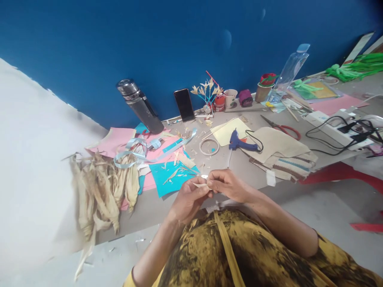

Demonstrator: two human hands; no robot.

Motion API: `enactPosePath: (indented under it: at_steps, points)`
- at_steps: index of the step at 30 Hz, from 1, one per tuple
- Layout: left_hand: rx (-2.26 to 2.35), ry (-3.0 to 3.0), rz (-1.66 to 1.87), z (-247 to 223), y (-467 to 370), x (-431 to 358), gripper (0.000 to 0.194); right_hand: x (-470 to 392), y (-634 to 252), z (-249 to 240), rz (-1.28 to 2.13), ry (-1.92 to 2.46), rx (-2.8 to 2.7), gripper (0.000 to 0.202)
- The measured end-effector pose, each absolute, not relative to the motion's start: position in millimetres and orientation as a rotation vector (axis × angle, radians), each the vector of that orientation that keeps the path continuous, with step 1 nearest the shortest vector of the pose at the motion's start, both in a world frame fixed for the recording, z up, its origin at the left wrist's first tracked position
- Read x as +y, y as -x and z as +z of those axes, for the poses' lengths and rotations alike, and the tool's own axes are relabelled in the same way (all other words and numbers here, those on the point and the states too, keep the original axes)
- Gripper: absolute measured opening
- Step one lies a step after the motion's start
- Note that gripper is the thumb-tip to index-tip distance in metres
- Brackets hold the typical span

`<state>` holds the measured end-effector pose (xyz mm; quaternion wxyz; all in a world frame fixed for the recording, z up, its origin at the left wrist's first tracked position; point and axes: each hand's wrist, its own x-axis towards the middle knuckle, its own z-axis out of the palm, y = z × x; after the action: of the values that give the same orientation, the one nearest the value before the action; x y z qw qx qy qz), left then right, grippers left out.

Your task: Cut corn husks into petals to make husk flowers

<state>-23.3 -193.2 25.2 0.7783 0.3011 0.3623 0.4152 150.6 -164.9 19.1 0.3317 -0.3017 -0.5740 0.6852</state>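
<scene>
Near the table's front edge, my left hand [191,198] is closed on a small pale strip of dried husk [200,185]. My right hand [226,184] meets it from the right, its thumb and fingers pinched at the strip's other end. Both hands touch at the fingertips, which partly hide the strip. Just beyond them a blue sheet [170,179] carries thin husk scraps. A blue glue gun [239,142] lies past my right hand, and a roll of white tape [209,147] sits beyond the fingers.
Dried husks [101,191] hang over the left table edge. A dark flask [140,107], a phone [184,104], husk flowers [206,89] and a clear bottle [290,71] stand along the wall. Red-handled pliers [284,128], folded cloth [278,151] and a power strip [329,129] lie right.
</scene>
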Motion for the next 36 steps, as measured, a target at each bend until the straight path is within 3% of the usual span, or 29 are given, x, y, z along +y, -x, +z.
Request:
enactPosePath:
  at_steps: [7,15,23,27,31,36]
  points:
    - [0.639,-0.496,0.883,20,28,-197,0.033,-167,-153,17,1.958,0.645,-1.419,0.040]
    - [0.805,-0.701,0.793,26,35,-192,0.030,-168,-153,23,1.783,0.787,-1.687,0.035]
    - [0.667,-0.591,0.810,23,39,-190,0.044,-164,-153,13,1.863,0.665,-1.462,0.041]
    - [0.788,-0.670,0.835,19,33,-191,0.025,-162,-150,19,1.822,0.729,-1.536,0.037]
    - [0.703,-0.540,0.870,18,30,-193,0.019,-161,-149,20,1.874,0.695,-1.498,0.038]
    - [0.676,-0.382,0.972,21,28,-195,0.038,-160,-146,15,1.860,0.725,-1.375,0.042]
